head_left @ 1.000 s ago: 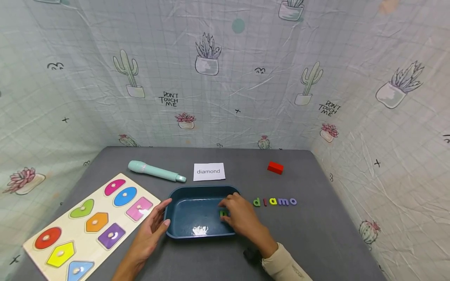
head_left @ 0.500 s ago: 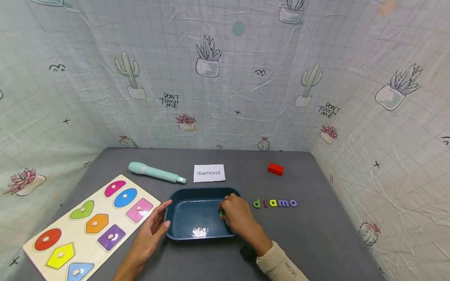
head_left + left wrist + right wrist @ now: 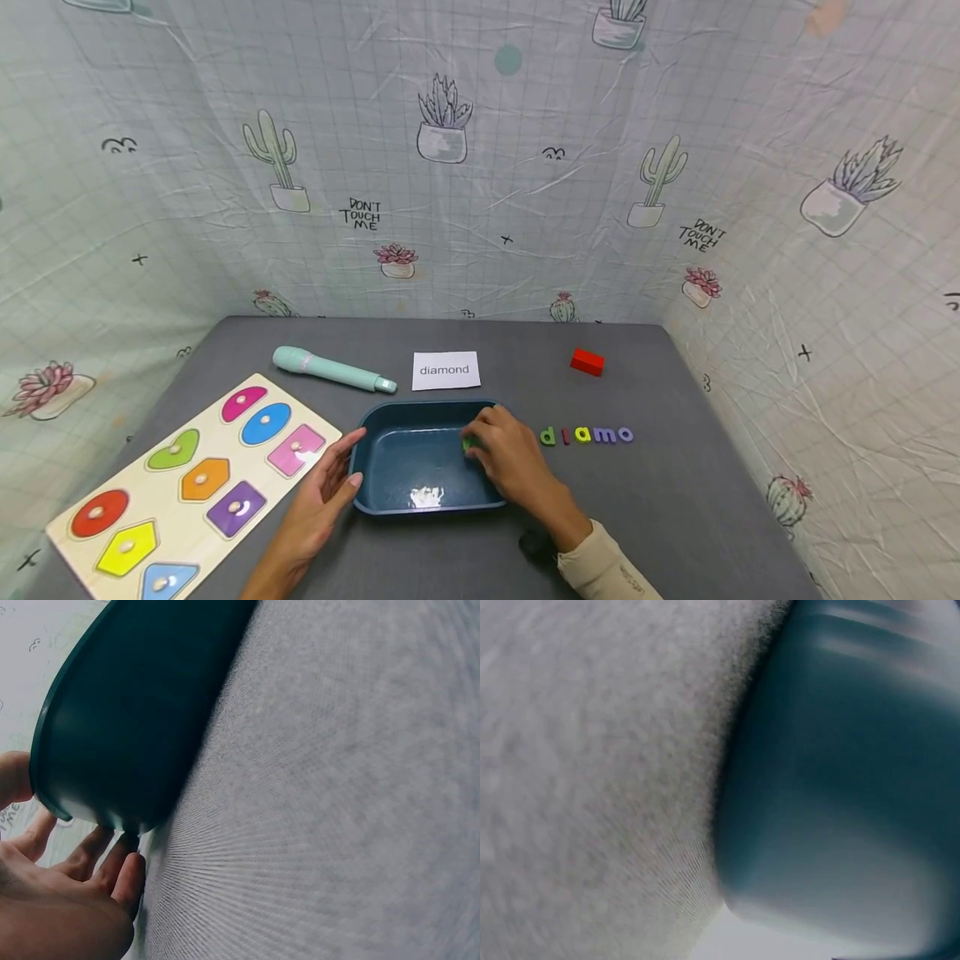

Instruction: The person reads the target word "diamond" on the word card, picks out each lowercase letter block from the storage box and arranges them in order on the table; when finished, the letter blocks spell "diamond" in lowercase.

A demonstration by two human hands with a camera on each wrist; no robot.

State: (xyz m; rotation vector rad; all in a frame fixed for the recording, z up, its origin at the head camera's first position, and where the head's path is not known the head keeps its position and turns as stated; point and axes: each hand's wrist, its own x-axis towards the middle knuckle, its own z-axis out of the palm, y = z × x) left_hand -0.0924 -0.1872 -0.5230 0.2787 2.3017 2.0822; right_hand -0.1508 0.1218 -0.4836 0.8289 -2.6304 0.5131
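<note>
My right hand (image 3: 513, 454) reaches over the right side of a dark blue plastic tray (image 3: 405, 467), pinching a small green letter n (image 3: 469, 443) between thumb and fingers. The hand partly hides the letter. At the tray's left end my left hand (image 3: 318, 492) touches the outer wall and rim with extended fingers and thumb; in the left wrist view its fingertips (image 3: 94, 841) lie against the tray's end wall (image 3: 112, 772). Right of the tray, coloured letters (image 3: 582, 434) lie in a row reading "diamo". A white card (image 3: 446, 371) printed "diamond" lies behind the tray.
A wooden shape puzzle board (image 3: 180, 508) with knobbed pieces lies at the left. Behind it is a mint-green, microphone-shaped object (image 3: 333, 369). A red block (image 3: 587, 362) sits at the back right. Patterned cloth (image 3: 480, 192) surrounds the grey table (image 3: 675, 500).
My right hand has closed its fingers on the green letter n and raised it slightly within the tray. The left hand and the row of letters stay in place.
</note>
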